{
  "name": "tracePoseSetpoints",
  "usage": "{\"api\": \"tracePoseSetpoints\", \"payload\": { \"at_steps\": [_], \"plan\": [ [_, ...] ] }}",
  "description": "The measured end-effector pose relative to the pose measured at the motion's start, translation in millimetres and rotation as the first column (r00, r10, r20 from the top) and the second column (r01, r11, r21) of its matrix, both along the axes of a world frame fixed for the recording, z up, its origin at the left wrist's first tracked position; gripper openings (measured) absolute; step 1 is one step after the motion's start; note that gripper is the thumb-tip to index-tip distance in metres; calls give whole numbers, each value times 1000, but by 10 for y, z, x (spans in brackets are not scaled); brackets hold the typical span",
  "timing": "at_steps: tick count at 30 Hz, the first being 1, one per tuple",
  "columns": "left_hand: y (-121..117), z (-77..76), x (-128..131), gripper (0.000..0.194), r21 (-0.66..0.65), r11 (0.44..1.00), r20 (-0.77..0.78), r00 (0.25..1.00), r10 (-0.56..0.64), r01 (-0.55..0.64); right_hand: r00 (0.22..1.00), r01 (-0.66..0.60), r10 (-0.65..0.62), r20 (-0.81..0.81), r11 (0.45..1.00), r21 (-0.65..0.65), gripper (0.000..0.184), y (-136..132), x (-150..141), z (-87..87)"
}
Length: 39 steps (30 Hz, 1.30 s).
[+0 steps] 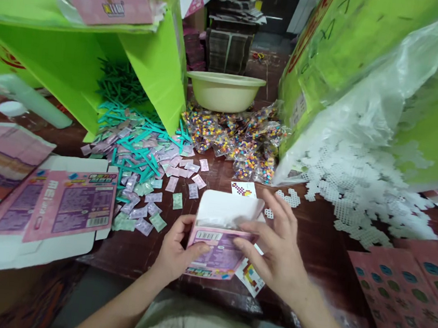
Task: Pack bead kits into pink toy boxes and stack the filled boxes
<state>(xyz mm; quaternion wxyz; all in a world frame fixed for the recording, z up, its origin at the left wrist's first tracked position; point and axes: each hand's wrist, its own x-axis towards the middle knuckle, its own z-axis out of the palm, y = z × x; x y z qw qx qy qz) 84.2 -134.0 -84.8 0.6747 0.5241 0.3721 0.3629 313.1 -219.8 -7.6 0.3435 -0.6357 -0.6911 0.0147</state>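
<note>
A small pink and purple printed box (pixel 215 255) with a white open flap is held over the near edge of the dark table. My left hand (pixel 176 248) grips its left side, thumb on the printed face. My right hand (pixel 276 246) holds the right side, fingers curled along the top edge by the opening. Something pale lies inside the box. A printed card (pixel 251 277) sticks out under the box, and another small card (pixel 243 189) lies just beyond it.
Flat pink box blanks (pixel 56 207) lie at the left. Small sachets and teal sticks (pixel 147 159) spill from a green carton (pixel 73 60). Bags of coloured beads (pixel 241 140) sit before a cream basin (pixel 224 91). White pegboards (pixel 360 194) spill from a plastic-lined green carton at right. Pink sheets (pixel 405 288) lie at the near right.
</note>
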Motion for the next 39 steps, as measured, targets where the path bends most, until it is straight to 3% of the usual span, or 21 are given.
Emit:
{"api": "tracePoseSetpoints", "payload": {
  "at_steps": [3, 5, 7, 9, 11, 17, 22, 28, 33, 36, 39],
  "plan": [
    [-60, -34, -22, 74, 82, 995, 27, 998, 62, -64, 939, 5, -15, -342, 1000, -29, 60, -65, -22, -233],
    [-86, -58, -98, 79, 154, 987, -24, 999, 48, -44, 826, -67, -16, -563, 990, -127, 56, -146, -47, -396],
    [-101, -76, -228, 63, 177, 982, -118, 992, -51, 72, 749, -145, -38, -661, 965, -220, 36, -258, -75, -524],
    [-106, -85, -374, 36, 163, 968, -179, 971, -161, 191, 737, -210, -42, -675, 935, -287, 22, -376, -116, -611],
    [-103, -84, -484, 19, 140, 964, -200, 960, -195, 225, 731, -244, -23, -682, 924, -293, 19, -470, -176, -677],
    [-70, -46, -502, 18, 55, 998, -167, 986, 2, 8, 790, -95, -23, -613, 983, -159, 40, -498, -335, -803],
    [-69, 52, -541, 25, 52, 984, -178, 971, -157, 168, 744, -245, 31, -667, 942, -229, 18, -413, -326, -634],
    [-79, 186, -556, 21, 12, 983, -238, 955, -175, 183, 700, -127, -163, -695, 930, -346, 22, -336, -467, -480],
    [-67, 132, -630, 23, -24, 976, -206, 954, -217, 217, 694, -221, -100, -713, 913, -344, 23, -388, -438, -531],
    [-127, 47, -703, 33, 47, 976, -210, 958, -198, 212, 729, -236, -51, -683, 917, -321, 28, -496, -439, -569],
    [-216, 16, -715, 15, 238, 953, -276, 954, -120, 189, 776, -177, -20, -630, 952, -248, 22, -572, -499, -516]
  ]
}}
